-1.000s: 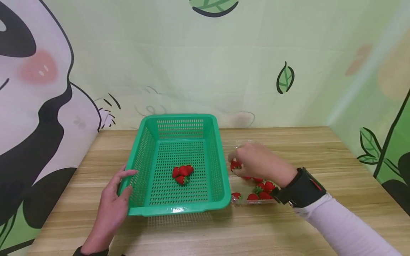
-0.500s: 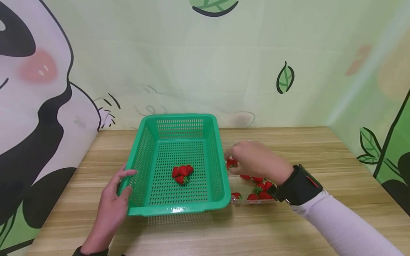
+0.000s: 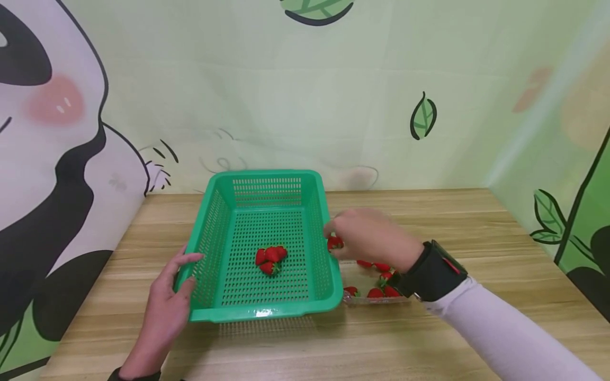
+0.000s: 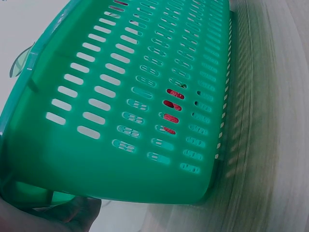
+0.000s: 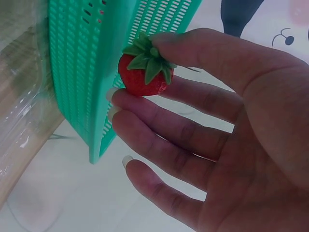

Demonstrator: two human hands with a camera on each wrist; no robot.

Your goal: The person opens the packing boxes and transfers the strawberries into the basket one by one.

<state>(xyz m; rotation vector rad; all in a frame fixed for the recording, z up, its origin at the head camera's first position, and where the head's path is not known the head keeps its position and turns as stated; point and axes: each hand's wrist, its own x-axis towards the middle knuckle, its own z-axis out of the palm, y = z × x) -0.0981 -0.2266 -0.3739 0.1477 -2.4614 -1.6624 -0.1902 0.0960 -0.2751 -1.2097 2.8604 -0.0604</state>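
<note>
A green perforated plastic basket (image 3: 264,312) stands on the table, with several red strawberries (image 3: 271,255) in a small cluster on its floor. My left hand (image 3: 167,304) grips the basket's left rim, fingers over the edge and thumb near the front corner. Over the basket's right rim, my right hand (image 3: 369,235) pinches one strawberry (image 5: 145,72) between thumb and fingers; its green leaves face the thumb in the right wrist view. Below that hand lies a clear plastic box (image 3: 376,300) holding more strawberries (image 3: 375,292), partly hidden by the hand and wrist.
The wooden table (image 3: 452,217) reaches back to a printed cloth wall (image 3: 371,106) with a panda and leaves. The clear box sits close against the basket's right side. Through the basket's slots, red shows in the left wrist view.
My right hand has moved left with the strawberry, from above the clear box to the basket's right rim. The left hand and the basket have stayed in place.
</note>
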